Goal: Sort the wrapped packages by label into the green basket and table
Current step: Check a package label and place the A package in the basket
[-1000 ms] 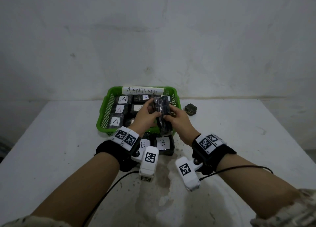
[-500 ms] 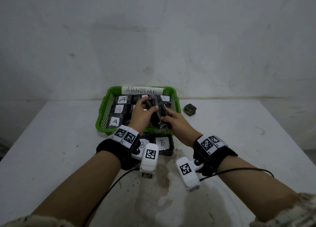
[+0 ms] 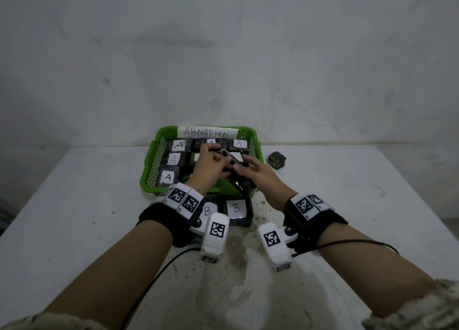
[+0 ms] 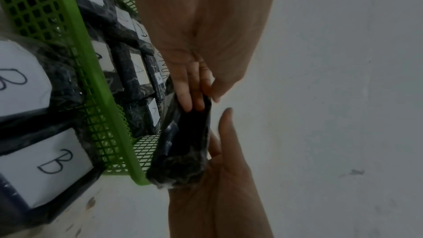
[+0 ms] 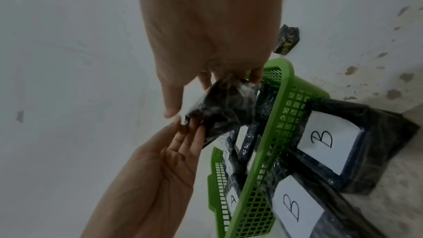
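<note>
Over the near right corner of the green basket [image 3: 149, 173], both hands hold one black wrapped package [image 3: 237, 182]; its label does not show. My left hand [image 3: 218, 158] pinches the package's far end [image 4: 185, 147] between fingers and thumb. My right hand [image 3: 246, 165] grips the near end [image 5: 224, 108], fingers curled behind it and thumb alongside. The package tilts down into the basket. Several packages labelled A [image 3: 178, 145] lie in the basket, which has an ABNORMAL sign [image 3: 207, 132]. Two packages labelled B [image 3: 236, 209] lie on the table in front of the basket.
A small dark wrapped lump [image 3: 276, 159] sits on the white table [image 3: 347, 205] just right of the basket. The basket stands against the back wall. A cable [image 3: 154, 277] trails from the left wrist across the stained near tabletop.
The package was held upright above the basket's near edge. Both hands have carried it forward and down, tipping it into the basket's near right corner.
</note>
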The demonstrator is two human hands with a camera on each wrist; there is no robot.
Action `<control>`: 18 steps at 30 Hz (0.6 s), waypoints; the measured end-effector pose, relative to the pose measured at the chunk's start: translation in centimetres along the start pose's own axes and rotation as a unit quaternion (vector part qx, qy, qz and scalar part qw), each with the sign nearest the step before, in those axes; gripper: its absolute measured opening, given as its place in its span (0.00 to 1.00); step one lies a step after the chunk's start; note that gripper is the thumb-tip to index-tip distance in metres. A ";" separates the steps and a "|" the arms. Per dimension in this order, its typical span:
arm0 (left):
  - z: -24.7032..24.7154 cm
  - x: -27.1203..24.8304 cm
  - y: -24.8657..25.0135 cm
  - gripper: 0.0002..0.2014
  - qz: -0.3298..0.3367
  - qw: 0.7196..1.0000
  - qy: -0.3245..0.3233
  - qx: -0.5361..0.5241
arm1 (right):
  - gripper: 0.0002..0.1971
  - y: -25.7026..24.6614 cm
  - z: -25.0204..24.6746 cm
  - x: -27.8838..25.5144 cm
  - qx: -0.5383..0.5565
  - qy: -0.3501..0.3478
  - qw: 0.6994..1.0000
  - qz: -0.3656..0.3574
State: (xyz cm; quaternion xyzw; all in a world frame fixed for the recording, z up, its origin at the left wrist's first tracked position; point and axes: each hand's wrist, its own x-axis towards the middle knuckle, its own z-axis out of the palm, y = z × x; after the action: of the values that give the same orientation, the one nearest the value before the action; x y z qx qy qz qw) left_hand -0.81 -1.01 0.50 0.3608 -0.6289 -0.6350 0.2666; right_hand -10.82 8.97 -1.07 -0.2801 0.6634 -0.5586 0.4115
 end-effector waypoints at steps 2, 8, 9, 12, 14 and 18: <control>-0.1 -0.1 0.2 0.12 0.034 0.999 0.021 -0.005 | 0.31 0.2 -0.2 0.1 0.001 0.000 1.000 0.005; -0.3 0.9 -0.9 0.14 0.053 0.984 0.125 0.116 | 0.28 0.5 0.1 -0.3 0.090 0.005 0.996 0.004; -0.2 0.8 -1.0 0.15 0.015 0.990 0.089 0.109 | 0.28 0.5 0.1 -0.3 0.094 -0.003 0.996 0.003; -0.2 0.4 -1.2 0.13 0.011 0.999 0.005 0.051 | 0.27 0.3 0.1 -0.5 0.063 -0.030 0.998 0.000; -0.3 0.0 -0.9 0.14 0.050 0.998 -0.012 0.043 | 0.22 0.2 0.2 -0.4 0.042 -0.030 0.999 -0.014; 0.2 -0.5 -0.3 0.17 0.081 0.994 -0.055 0.045 | 0.20 0.0 1.2 -0.1 -0.019 0.025 0.998 -0.060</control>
State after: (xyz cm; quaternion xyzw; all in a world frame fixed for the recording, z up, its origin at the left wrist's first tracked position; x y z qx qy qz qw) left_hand -0.64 -0.53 0.28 0.2849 -0.6979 -0.6008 0.2660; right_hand -9.70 8.46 -1.07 -0.3139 0.6659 -0.5761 0.3551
